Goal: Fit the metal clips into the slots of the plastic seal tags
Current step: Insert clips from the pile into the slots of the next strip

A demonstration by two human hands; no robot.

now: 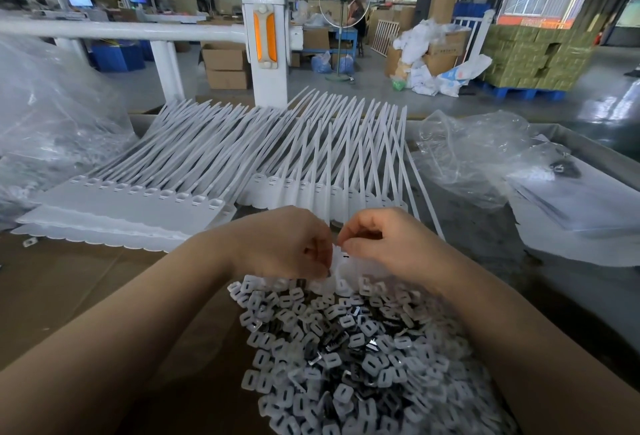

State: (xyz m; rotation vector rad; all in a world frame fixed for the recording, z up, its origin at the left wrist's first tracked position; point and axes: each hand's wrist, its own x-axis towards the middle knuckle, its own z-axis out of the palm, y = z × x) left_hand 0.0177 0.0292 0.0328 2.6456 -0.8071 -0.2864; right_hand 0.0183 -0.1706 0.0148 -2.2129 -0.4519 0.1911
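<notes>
The left hand (287, 247) and right hand (377, 244) meet with curled fingers, pinching a small white plastic piece (341, 261) between them, just above a near heap of metal clips (346, 348). Beyond, rows of white seal tags (214, 157) fan across the tabletop (485, 227), with clear plastic bags (478, 154) at right. No writing is legible.

a white fence post (266, 40) with an orange reflector (265, 40) stands behind the desk (491, 227). clear plastic bags (474, 154) lie right, cardboard boxes (227, 66) and a standing fan (341, 2) further back.
</notes>
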